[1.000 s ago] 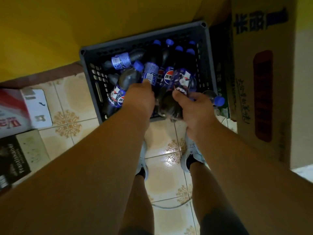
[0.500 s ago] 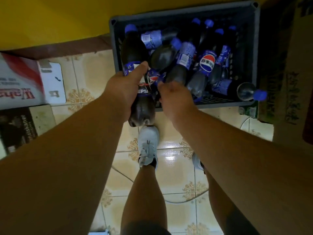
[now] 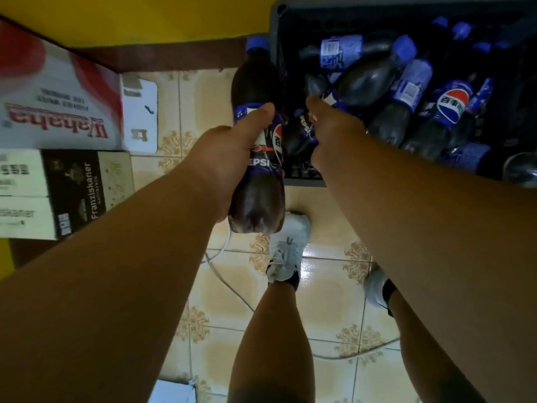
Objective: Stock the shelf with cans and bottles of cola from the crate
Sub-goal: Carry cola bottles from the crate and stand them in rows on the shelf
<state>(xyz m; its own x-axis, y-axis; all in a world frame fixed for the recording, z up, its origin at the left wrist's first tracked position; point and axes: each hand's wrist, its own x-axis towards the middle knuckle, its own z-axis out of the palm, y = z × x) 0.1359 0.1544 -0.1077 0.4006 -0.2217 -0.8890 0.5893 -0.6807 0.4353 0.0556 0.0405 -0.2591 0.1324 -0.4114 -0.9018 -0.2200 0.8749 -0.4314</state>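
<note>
The left hand (image 3: pixel 220 158) grips one Pepsi bottle (image 3: pixel 257 158) clear of the crate (image 3: pixel 302 181), the right hand (image 3: pixel 331 135) apparently clasps another, many remain unshelved.

A person lifts a cola bottle (image 3: pixel 255 158) beside a crate (image 3: pixel 276 33) of bottles.
The left hand (image 3: pixel 223 158) grips the bottle round its label, cap pointing away; the right hand (image 3: pixel 331 132) holds a second bottle (image 3: pixel 296 135) at the crate's near corner. Cartons (image 3: pixel 58 112) lie left on the tiled floor (image 3: pixel 328 286).
</note>
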